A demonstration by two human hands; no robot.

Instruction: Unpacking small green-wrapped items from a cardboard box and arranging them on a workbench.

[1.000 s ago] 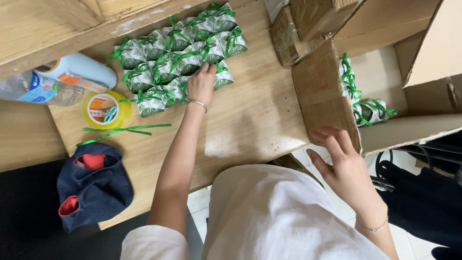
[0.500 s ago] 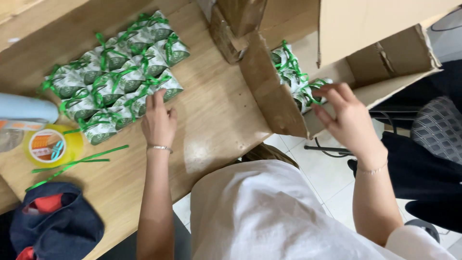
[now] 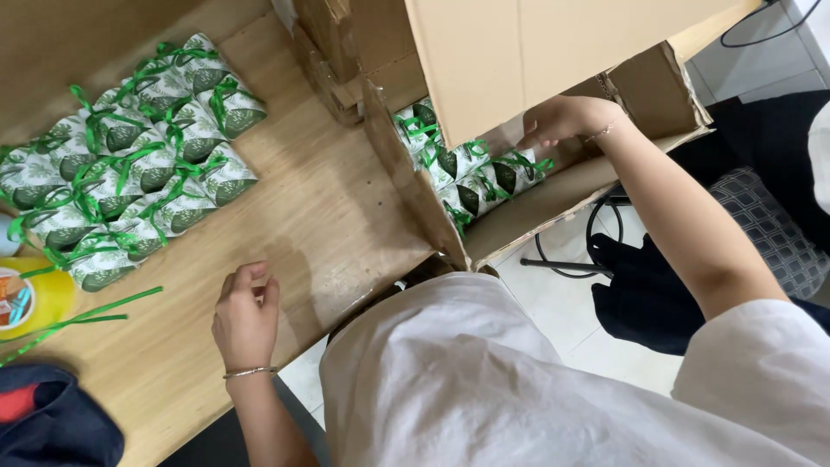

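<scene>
Our left hand (image 3: pixel 245 311) rests at 7 o'clock on the counter (image 3: pixel 320 207), fingers loosely curled, holding nothing. At 1 o'clock our right hand (image 3: pixel 562 117) reaches into the cardboard box (image 3: pixel 536 207), fingertips pinching a green-ribboned packet (image 3: pixel 510 169). More wrapped packets (image 3: pixel 130 173) lie grouped at 10 o'clock.

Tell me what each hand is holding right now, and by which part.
The left hand holds nothing; it rests on the wooden table. The right hand reaches among the green-ribboned packets in the cardboard box; any grip cannot be told.
</scene>
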